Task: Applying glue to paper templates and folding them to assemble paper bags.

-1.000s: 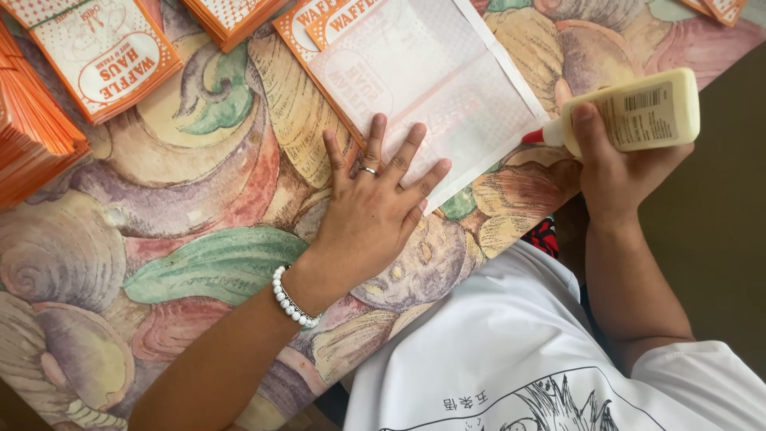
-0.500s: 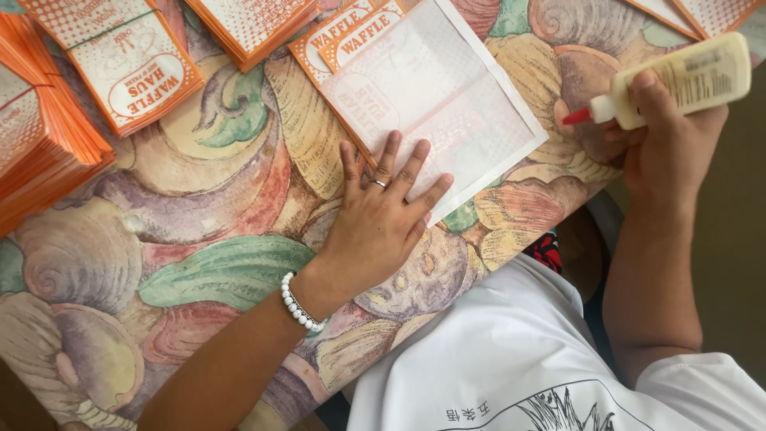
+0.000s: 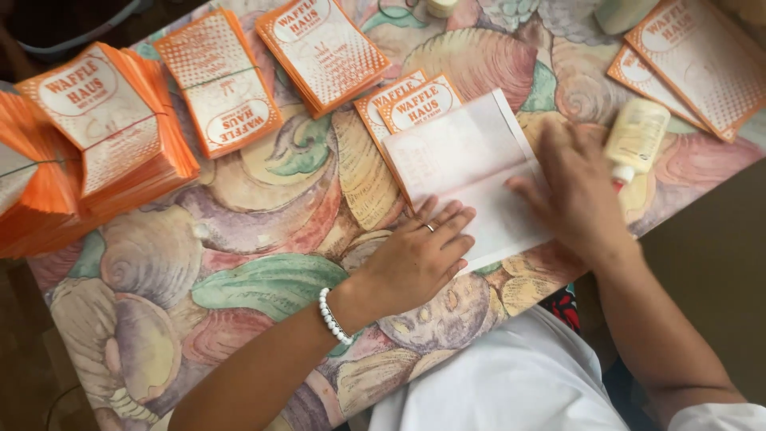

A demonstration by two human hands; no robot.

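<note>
Lying flat near the table's centre, slightly toward 1 o'clock: a white paper sheet [image 3: 471, 172], blank side up, faint print showing through, a crease across its middle. Orange-edged card pieces [image 3: 407, 100] poke out from under its 11 o'clock corner.

Handling, by judgement: thin, light, floppy, creases easily, would slide on the tablecloth if not pinned. Best taken by a free edge or corner, or held down flat-palmed as it is at present.

Left hand [image 3: 419, 259] at the sheet's 7 o'clock corner: fingers slightly spread, flat, tips pressing the paper edge. Ring on one finger, white bead bracelet [image 3: 333, 317] at the wrist.

Right hand [image 3: 574, 187] on the sheet's 3 o'clock edge: palm down, fingers loosely spread, pressing on paper; motion-blurred, nothing gripped that can be made out.

Glue bottle [image 3: 636, 136], pale cream with red tip, lies on its side just beside the right hand at 3 o'clock; contact cannot be told.

Further out:
- 12 o'clock: stack of orange-and-white printed sleeves [image 3: 323, 52], rectangular.
- 10 o'clock: another stack [image 3: 219, 92], banded.
- 9 o'clock: tall fanned pile [image 3: 88, 144], orange edges.
- 2 o'clock: more flat sleeves [image 3: 698, 64].

All on a tablecloth [image 3: 239, 239] printed with shells and leaves, in pastel colours.
</note>
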